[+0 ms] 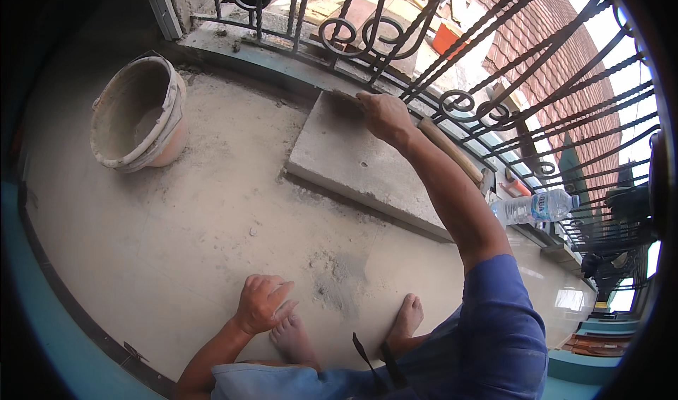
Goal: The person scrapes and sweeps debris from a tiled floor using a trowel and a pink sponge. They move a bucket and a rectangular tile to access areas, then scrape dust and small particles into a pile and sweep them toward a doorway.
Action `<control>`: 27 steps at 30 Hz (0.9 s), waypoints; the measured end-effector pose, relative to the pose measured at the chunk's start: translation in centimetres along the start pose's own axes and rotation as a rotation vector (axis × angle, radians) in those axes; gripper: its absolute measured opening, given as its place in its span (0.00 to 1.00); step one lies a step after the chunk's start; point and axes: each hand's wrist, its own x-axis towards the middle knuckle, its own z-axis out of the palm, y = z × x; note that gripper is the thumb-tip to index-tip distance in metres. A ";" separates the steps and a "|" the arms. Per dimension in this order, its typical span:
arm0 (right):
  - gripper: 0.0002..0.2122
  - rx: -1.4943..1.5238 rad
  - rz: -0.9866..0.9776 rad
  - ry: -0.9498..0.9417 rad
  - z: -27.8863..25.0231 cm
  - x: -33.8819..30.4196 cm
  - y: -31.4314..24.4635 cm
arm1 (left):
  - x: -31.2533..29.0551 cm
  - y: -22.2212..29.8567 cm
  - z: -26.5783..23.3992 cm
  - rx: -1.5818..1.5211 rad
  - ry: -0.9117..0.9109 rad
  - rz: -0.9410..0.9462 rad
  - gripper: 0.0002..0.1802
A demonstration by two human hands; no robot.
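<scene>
My right hand (386,121) is closed at the far end of a pale concrete block (353,156), near the foot of the iron railing. A dark patch shows on the block beside its fingers. Whether that is a thin tool or a shadow is unclear, and what the fingers grip is hidden. The long, flat block lies on the floor along the sill. My left hand (261,302) hovers above my left foot, its fingers loosely curled and the thumb apart, with nothing in it. A wooden handle (450,149) lies between the block and the railing, partly covered by my right forearm.
A mortar-crusted bucket (141,114) stands at the left. The twisted iron railing (424,75) runs along the far side and curves right. A water bottle (534,207) lies near the sill at the right. Grey crumbs (328,280) and dust are scattered over the tiled floor near my feet.
</scene>
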 end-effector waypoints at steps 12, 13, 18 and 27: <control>0.12 0.121 0.013 0.164 -0.5 9.6 -7.8 | 0.1 -20.5 -2.9 0.424 0.425 -0.659 0.23; 0.12 0.076 0.005 0.197 -1.0 10.9 -8.0 | 0.6 -22.3 -3.4 0.447 0.443 -0.805 0.25; 0.14 -0.030 0.006 0.097 0.3 17.5 -11.3 | 1.5 -25.1 -2.9 0.558 0.476 -0.925 0.27; 0.11 -0.020 -0.222 -0.001 1.9 24.8 -21.7 | 2.4 -24.7 -4.0 0.590 0.406 -0.972 0.30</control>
